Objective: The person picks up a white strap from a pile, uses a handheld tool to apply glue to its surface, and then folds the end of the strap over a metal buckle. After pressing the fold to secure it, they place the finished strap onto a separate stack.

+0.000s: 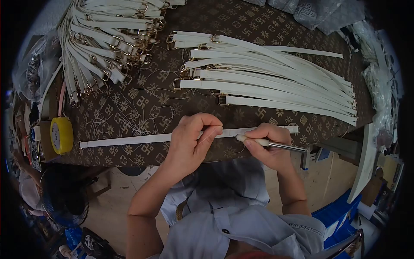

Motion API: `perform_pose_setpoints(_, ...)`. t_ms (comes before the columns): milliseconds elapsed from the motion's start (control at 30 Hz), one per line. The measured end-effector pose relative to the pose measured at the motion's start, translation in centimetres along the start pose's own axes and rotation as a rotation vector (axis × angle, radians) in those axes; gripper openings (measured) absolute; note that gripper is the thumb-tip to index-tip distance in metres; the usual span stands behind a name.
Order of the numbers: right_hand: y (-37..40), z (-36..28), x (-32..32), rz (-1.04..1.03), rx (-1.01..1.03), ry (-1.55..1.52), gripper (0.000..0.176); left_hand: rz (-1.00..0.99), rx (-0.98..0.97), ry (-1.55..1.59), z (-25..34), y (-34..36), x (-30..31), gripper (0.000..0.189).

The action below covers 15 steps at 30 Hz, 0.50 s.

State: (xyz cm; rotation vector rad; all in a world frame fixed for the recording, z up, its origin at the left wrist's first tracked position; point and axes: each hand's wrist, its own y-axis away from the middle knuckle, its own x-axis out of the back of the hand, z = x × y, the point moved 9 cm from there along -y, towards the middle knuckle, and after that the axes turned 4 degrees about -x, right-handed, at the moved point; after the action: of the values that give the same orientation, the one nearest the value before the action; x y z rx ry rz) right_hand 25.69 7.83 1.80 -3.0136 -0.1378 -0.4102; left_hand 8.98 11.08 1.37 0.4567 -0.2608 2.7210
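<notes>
A narrow white strap (129, 140) lies lengthwise along the front of the cloth-covered table, with both of my hands over it. My left hand (192, 137) is closed in a pinch of thumb and forefinger above the strap's middle. A thin white thread (204, 138) runs across this hand to the pinch. My right hand (271, 144) is wrapped round a pen-shaped tool (279, 145) with a white front part and a silver barrel. The tool's narrow tip points left, close over the strap.
Several white straps with gold buckles (276, 77) lie fanned out behind my hands. A bigger heap of buckled straps (99, 47) fills the back left. Loose thread scraps (133, 114) litter the patterned cloth (241, 21). A yellow tape roll (61, 135) stands at the left edge.
</notes>
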Motion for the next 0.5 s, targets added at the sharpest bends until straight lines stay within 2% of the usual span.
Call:
perform_pose_setpoints(133,-0.01,-0.25,-0.16,-0.006,0.047,0.037,0.013,-0.043,-0.085,-0.099,0.51,-0.08,-0.14,0.008)
perform_pose_setpoints(500,-0.15,-0.46,-0.40,-0.026,0.017,0.064,0.012,-0.039,-0.034,-0.045,-0.05,0.08,-0.17,0.010)
